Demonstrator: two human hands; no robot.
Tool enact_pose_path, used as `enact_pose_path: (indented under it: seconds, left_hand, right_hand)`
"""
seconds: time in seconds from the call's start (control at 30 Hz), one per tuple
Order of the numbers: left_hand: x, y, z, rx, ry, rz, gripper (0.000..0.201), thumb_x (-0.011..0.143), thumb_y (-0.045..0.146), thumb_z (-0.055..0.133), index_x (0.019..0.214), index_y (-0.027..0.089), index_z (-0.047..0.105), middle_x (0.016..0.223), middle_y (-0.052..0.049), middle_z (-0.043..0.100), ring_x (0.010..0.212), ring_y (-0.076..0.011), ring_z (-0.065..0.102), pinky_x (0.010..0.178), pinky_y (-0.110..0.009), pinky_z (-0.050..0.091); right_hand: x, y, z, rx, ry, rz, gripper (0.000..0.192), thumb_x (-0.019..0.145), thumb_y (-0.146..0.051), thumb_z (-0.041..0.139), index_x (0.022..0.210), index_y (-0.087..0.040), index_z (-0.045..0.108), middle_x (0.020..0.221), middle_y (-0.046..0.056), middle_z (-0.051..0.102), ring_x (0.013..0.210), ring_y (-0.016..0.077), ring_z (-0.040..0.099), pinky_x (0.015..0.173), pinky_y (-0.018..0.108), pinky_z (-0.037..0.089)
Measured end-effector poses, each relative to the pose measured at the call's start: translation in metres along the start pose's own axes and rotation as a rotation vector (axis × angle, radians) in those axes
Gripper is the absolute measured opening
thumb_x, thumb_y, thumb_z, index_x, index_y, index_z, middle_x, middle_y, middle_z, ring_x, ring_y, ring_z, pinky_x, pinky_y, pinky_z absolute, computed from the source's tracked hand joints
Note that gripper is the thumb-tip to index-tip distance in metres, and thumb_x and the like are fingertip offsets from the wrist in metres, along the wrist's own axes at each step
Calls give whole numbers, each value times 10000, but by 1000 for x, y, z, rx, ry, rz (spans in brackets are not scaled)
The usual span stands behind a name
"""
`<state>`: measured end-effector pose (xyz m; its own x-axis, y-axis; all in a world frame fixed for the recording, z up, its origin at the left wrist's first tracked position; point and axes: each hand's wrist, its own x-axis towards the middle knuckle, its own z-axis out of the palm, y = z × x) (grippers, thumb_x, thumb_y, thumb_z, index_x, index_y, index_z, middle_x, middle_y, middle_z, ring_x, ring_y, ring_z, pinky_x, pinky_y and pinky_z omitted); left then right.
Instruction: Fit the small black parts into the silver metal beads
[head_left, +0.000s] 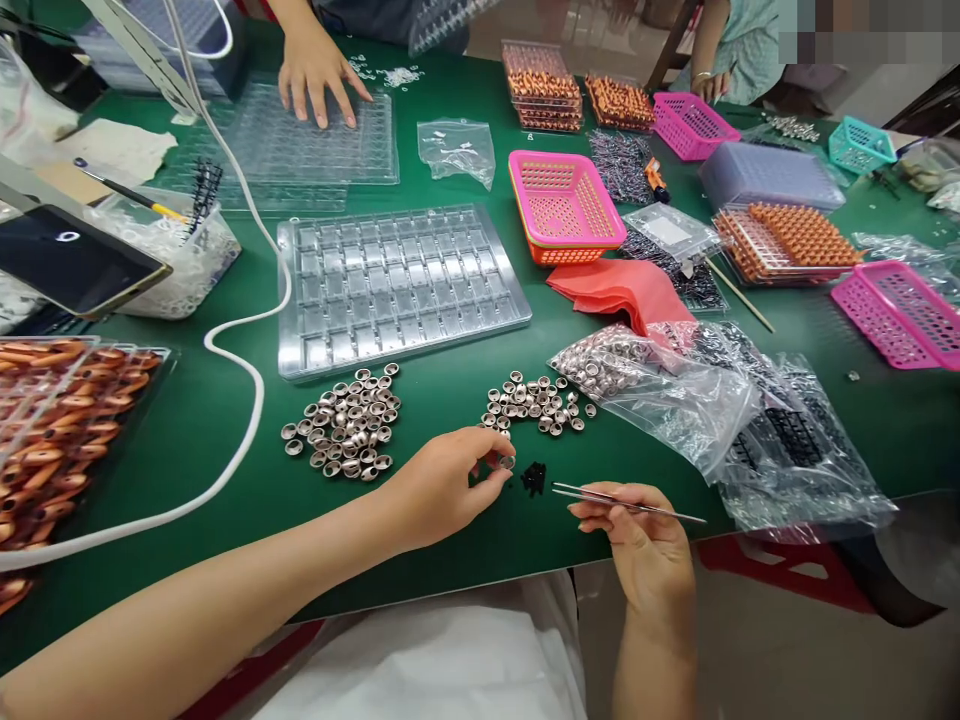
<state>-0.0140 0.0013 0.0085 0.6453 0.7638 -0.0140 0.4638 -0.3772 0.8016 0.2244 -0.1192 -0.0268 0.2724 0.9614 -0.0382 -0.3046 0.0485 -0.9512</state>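
The fingers of the left hand (442,485) pinched one small metal ring (507,461) near the front edge of the green surface (225,440). The little black parts (533,478) lay just to its right, between both hands. The right hand (637,540) gripped thin tweezers (626,503), lying left to right, tips toward the black parts. More loose rings (536,398) sat just behind. The black parts were too small to make out.

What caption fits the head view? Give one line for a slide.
Left hand pinches a metal ring beside small black parts; right hand holds tweezers over the green table.
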Motion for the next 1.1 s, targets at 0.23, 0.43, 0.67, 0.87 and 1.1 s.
enact_pose_path:
  seconds: [0.23,0.43,0.67,0.87,1.1]
  left_hand:
    - [6,21,3,-199,-42,-141,113,872,217,577,921,191,675,792,5,719,674,-134,641,620,-223,511]
    - [6,13,24,-258,1,-59,321,896,185,529,1157,166,715,953,-42,760,763,-139,687,726,-240,553]
    - [7,1,24,-246,-38,-82,169,895,275,632,989,179,736,812,-13,740,689,-134,660,663,-225,525]
    - [10,0,21,-273,-74,-148,183,887,361,656,941,190,694,773,4,717,667,-137,633,648,-236,518]
    - [9,0,22,-279,-65,-164,192,881,365,643,943,188,686,764,3,704,652,-136,626,635,-238,515]
  right_hand:
    - [-3,-2,1,-360,196,-128,100,902,-270,715,980,-207,709,933,60,782,758,205,778,615,285,644]
    - [-10,5,10,-489,333,-106,121,895,-268,723,1006,-221,716,923,27,769,742,152,756,688,257,648]
    - [-16,2,-7,-620,198,-125,105,926,-218,665,1019,-221,715,976,47,749,775,159,736,704,290,646]
    - [-9,-2,-10,-628,3,-246,212,915,-115,630,1067,-257,673,1007,49,744,935,207,721,751,364,643]
    - [-1,-14,-11,-733,-150,-302,312,883,-32,622,1096,-256,668,1017,47,743,970,213,714,796,386,615]
